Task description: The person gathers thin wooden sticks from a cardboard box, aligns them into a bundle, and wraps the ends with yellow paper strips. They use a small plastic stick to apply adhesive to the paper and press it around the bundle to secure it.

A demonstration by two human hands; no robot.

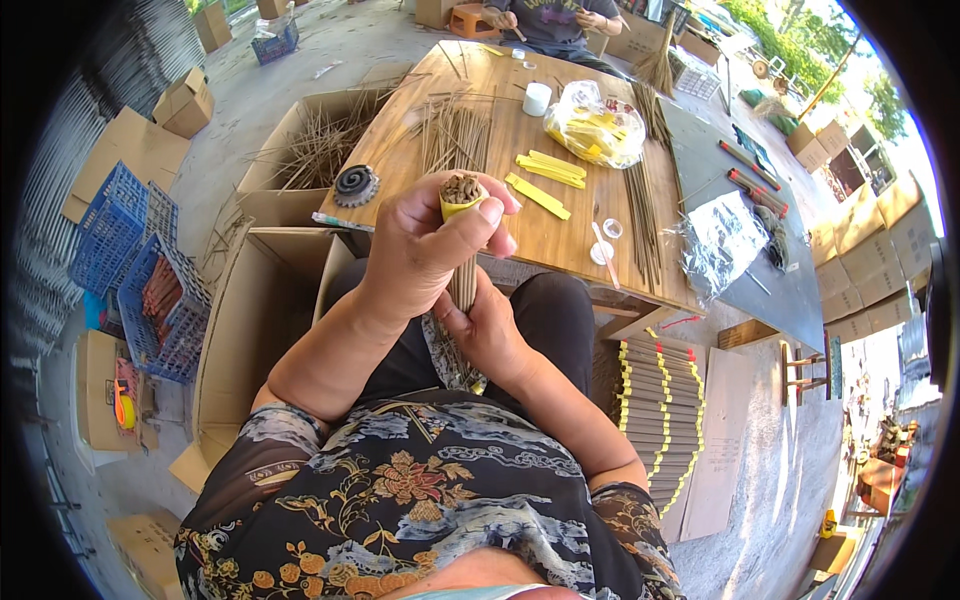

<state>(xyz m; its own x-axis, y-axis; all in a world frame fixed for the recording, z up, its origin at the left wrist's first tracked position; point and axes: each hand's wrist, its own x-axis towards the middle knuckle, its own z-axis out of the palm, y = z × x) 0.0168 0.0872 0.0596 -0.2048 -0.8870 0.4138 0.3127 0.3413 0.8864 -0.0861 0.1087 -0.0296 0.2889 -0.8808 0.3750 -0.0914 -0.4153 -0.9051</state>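
Note:
My left hand grips the top of a bundle of brown sticks, where a yellow paper band wraps it. Lower down, my right hand holds the same bundle over my lap. The bundle stands nearly upright, its end facing the camera. On the wooden table in front lie loose yellow paper strips and several loose sticks.
A clear bag of yellow strips and a white cup stand farther back. An open cardboard box with sticks sits at left, blue crates beyond. Finished yellow-banded bundles are stacked at my right. Another person sits across the table.

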